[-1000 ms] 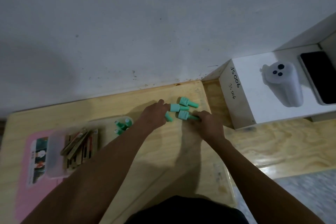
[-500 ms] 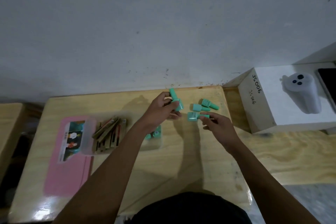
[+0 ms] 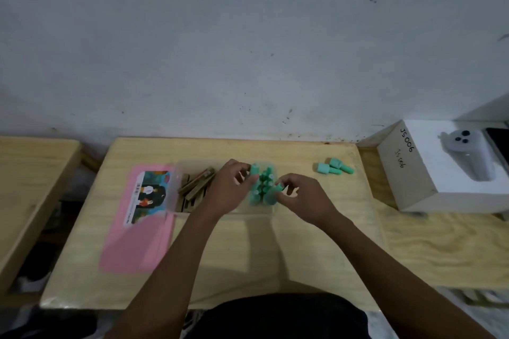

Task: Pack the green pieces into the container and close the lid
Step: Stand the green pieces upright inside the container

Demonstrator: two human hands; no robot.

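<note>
A clear plastic container (image 3: 260, 209) stands on the wooden table, with several green pieces (image 3: 263, 190) bunched in its right end. My left hand (image 3: 230, 188) hovers over the container's middle and pinches one green piece (image 3: 254, 170) at the pile's far edge. My right hand (image 3: 301, 197) is just right of the pile and pinches another green piece (image 3: 278, 187) at its fingertips. Two more green pieces (image 3: 333, 166) lie on the table to the right. The pink lid (image 3: 132, 234) lies open on the left, attached to the container.
Brown wooden sticks (image 3: 194, 187) fill the container's left end. A white box (image 3: 410, 181) with a grey device on top stands at the right. A second wooden surface (image 3: 30, 181) sits to the left across a gap. The wall runs along the table's far edge.
Both hands moved left from the loose pieces to the container, each carrying a green piece. Two green pieces stay on the table. The camera view also shifted.
</note>
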